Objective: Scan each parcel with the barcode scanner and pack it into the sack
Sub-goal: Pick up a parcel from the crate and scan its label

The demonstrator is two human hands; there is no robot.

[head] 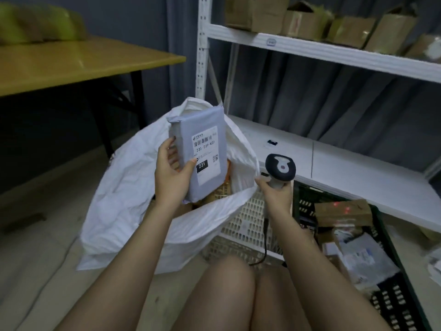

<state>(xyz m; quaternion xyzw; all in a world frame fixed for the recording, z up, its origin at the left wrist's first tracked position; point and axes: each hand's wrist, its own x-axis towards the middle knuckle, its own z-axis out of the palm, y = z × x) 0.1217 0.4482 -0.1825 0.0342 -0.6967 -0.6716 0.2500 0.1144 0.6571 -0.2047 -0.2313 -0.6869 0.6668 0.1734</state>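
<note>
Parcels sit in several places here, and the one in play is a grey parcel [198, 151] held upright over the mouth of the sack [124, 187]. At far left a wooden table [71, 65] carries a blurred yellow-green bundle [38, 22]. Next comes the sack, white and crumpled, standing on the floor [35, 235] with its mouth wide open; inside it, below the grey parcel, something brown and yellowish shows, too hidden to name. The left hand [170, 174] grips the parcel by its lower left edge, fingers curled behind it and thumb pressed on the front. The parcel is a soft grey mailing bag, folded at the top, with a white label bearing a barcode, the printed code 231-239-K01, a small square code and a black patch reading 231. Just right of the sack stands a white slotted basket [248, 218], its contents out of sight. The right hand [274, 192] is closed round the handle of the scanner [280, 167], whose dark head faces up, and its forefinger touches the sack's rim; a cable hangs from the handle. The two hands are well apart. Further right a dark crate [401, 295] holds a cardboard box [343, 211] with red light spots on it, and flat white packets. Above, a white shelf [334, 53] carries a row of cardboard boxes.
</note>
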